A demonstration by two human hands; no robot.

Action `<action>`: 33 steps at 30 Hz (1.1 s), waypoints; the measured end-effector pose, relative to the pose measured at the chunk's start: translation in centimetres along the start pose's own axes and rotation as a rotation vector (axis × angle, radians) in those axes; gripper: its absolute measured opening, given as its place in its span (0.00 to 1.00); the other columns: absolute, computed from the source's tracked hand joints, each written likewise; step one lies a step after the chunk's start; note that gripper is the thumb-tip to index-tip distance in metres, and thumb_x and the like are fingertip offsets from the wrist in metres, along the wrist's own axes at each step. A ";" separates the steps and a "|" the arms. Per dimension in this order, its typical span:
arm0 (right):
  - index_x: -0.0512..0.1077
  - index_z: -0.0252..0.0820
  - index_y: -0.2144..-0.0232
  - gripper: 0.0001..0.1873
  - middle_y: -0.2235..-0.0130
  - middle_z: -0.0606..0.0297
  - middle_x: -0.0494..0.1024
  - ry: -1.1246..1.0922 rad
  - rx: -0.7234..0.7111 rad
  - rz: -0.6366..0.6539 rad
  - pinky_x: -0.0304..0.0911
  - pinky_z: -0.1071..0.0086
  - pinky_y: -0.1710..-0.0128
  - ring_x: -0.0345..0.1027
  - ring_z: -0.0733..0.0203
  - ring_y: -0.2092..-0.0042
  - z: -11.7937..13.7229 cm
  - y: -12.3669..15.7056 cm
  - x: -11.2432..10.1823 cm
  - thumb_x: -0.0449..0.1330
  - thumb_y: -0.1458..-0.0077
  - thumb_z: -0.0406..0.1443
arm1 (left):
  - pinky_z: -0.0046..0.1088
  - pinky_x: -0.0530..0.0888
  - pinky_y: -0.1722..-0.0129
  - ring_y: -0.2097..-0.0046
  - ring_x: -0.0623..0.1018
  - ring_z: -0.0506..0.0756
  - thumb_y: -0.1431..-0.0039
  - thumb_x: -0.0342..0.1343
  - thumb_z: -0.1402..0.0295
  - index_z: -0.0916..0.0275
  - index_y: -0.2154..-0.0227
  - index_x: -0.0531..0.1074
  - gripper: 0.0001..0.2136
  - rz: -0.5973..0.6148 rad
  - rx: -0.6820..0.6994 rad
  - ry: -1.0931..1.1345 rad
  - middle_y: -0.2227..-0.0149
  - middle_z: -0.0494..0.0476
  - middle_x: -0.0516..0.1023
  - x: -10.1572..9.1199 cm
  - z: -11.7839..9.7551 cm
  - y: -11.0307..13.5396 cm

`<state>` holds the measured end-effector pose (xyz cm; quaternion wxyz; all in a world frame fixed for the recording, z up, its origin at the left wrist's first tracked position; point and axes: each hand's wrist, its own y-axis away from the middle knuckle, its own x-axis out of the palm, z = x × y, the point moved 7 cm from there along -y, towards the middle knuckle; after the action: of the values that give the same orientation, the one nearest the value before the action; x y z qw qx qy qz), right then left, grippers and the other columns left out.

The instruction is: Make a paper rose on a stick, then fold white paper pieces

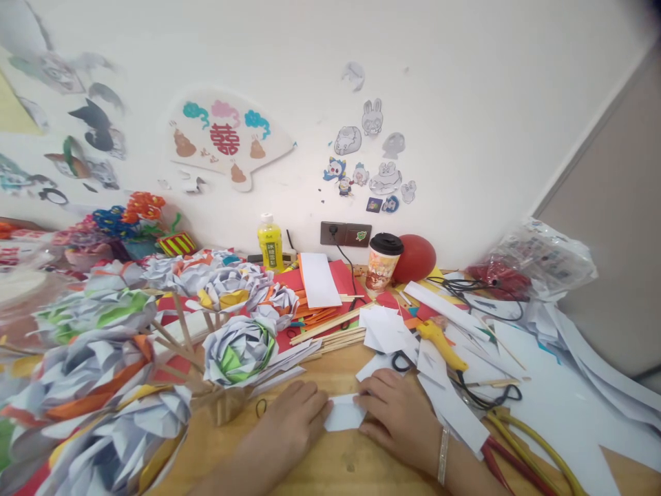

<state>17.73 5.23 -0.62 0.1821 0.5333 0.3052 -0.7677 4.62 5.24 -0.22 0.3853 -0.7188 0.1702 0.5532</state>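
A small piece of white paper (344,413) with a crease along its length lies on the wooden tabletop (330,468) between my hands. My left hand (294,424) grips its left end with curled fingers. At the other end, my right hand (395,417), with a light band on the wrist, holds the paper, fingers bent over the edge. Just beyond the right hand are loose white paper sheets (385,329) and the dark handle loops of scissors (400,361). A white and green paper flower (242,350) stands beyond my left hand.
More paper flowers (98,372) crowd the left side. Wooden sticks (335,341) lie ahead, with a yellow drink bottle (270,244), a lidded paper cup (383,265) and a red balloon (414,258) behind. To the right are a yellow glue gun (443,346) and pliers-like handles (534,441).
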 end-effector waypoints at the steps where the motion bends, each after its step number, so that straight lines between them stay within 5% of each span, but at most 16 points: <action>1: 0.71 0.44 0.62 0.08 0.63 0.61 0.74 0.029 -0.012 -0.019 0.59 0.62 0.59 0.63 0.56 0.60 0.1 0.0 0.1 0.59 0.47 0.36 | 0.29 0.67 0.67 0.68 0.70 0.52 0.38 0.43 0.77 0.61 0.70 0.68 0.10 0.035 -0.056 -0.009 0.71 0.51 0.71 0.2 0.4 -0.1; 5: 0.70 0.40 0.60 0.08 0.66 0.59 0.75 0.138 -0.127 -0.063 0.59 0.63 0.63 0.63 0.56 0.63 1.0 0.0 0.7 0.56 0.44 0.35 | 0.32 0.67 0.66 0.64 0.70 0.55 0.40 0.49 0.71 0.62 0.66 0.68 0.03 0.148 -0.017 -0.054 0.66 0.54 0.71 1.3 0.4 0.1; 9: 0.71 0.37 0.62 0.10 0.70 0.59 0.74 0.224 -0.133 -0.081 0.58 0.66 0.68 0.63 0.58 0.67 1.3 0.2 0.9 0.50 0.41 0.30 | 0.31 0.66 0.68 0.66 0.69 0.55 0.40 0.49 0.71 0.62 0.65 0.68 0.04 0.098 0.126 -0.097 0.69 0.55 0.71 1.4 -0.2 0.4; 16: 0.69 0.40 0.72 0.05 0.66 0.62 0.72 -0.086 0.044 -0.120 0.58 0.67 0.64 0.62 0.59 0.63 0.6 0.1 0.0 0.55 0.48 0.29 | 0.29 0.65 0.68 0.68 0.69 0.53 0.39 0.45 0.75 0.63 0.74 0.69 0.11 0.066 0.062 -0.060 0.71 0.54 0.72 1.0 0.1 0.1; 22: 0.69 0.42 0.76 0.05 0.67 0.67 0.70 -0.290 0.338 -0.148 0.56 0.67 0.60 0.62 0.60 0.60 -1.2 0.1 0.7 0.61 0.54 0.28 | 0.28 0.67 0.64 0.63 0.70 0.53 0.44 0.50 0.75 0.62 0.73 0.71 0.07 0.064 -0.144 0.197 0.66 0.55 0.72 0.4 1.0 0.0; 33: 0.66 0.40 0.82 0.08 0.69 0.67 0.68 -0.322 0.483 -0.191 0.56 0.67 0.61 0.62 0.60 0.62 -1.7 -0.2 1.3 0.58 0.57 0.26 | 0.34 0.67 0.61 0.61 0.70 0.56 0.50 0.55 0.73 0.62 0.77 0.72 0.03 0.081 -0.485 0.299 0.67 0.55 0.69 0.7 2.7 0.3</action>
<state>18.32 6.54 -2.16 0.0232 0.4014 0.1298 -0.9064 2.88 7.17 -1.24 0.1501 -0.8562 0.1165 0.4805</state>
